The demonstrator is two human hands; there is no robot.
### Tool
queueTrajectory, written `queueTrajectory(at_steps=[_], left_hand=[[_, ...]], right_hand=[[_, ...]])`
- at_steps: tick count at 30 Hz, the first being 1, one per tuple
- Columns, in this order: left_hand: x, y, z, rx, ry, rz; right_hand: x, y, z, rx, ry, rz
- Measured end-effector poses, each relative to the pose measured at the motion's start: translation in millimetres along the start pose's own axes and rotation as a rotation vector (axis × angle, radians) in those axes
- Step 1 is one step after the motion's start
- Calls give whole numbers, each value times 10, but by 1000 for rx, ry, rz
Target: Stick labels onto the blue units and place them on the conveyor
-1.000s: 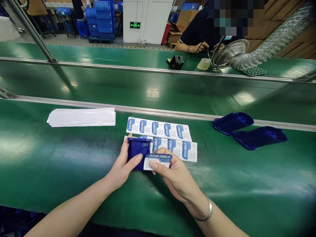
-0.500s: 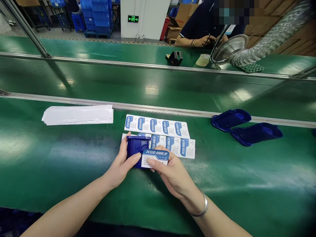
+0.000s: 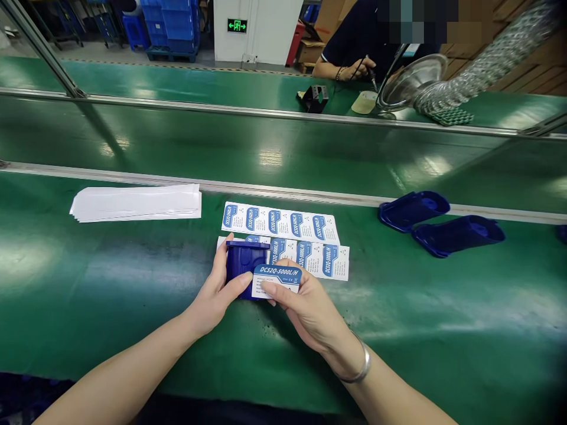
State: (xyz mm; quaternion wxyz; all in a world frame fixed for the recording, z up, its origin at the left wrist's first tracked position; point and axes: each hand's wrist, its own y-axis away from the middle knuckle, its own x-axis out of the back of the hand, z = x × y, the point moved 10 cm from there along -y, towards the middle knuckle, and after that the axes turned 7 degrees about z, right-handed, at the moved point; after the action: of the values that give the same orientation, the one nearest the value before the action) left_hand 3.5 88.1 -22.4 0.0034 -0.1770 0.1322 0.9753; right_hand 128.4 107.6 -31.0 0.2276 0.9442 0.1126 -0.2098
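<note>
Strip of labels (image 3: pixel 311 257) behind blue housing (image 3: pixel 243 258)

Over the middle of the bench (image 3: pixel 133 265), a housing (image 3: pixel 241 257) is held in the left hand (image 3: pixel 217 292) and a label (image 3: pixel 279 271) in the right hand (image 3: pixel 305 304), the housing's lower right corner being covered by the label. The near label strip (image 3: pixel 312 260) is partly hidden behind them, with a far label strip (image 3: pixel 281 223) laid just beyond it. To the left, a stack of sheets (image 3: pixel 137 203) is placed near the rear rail (image 3: pixel 266 195); well to the right, two casings (image 3: pixel 458 235) are set near that rail.
</note>
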Motion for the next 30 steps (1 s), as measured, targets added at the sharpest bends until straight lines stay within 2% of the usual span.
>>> queueTrajectory(at_steps=[30], left_hand=[[2, -1, 8, 25, -9, 32]], right_hand=[[-1, -11, -9, 5, 37, 19]])
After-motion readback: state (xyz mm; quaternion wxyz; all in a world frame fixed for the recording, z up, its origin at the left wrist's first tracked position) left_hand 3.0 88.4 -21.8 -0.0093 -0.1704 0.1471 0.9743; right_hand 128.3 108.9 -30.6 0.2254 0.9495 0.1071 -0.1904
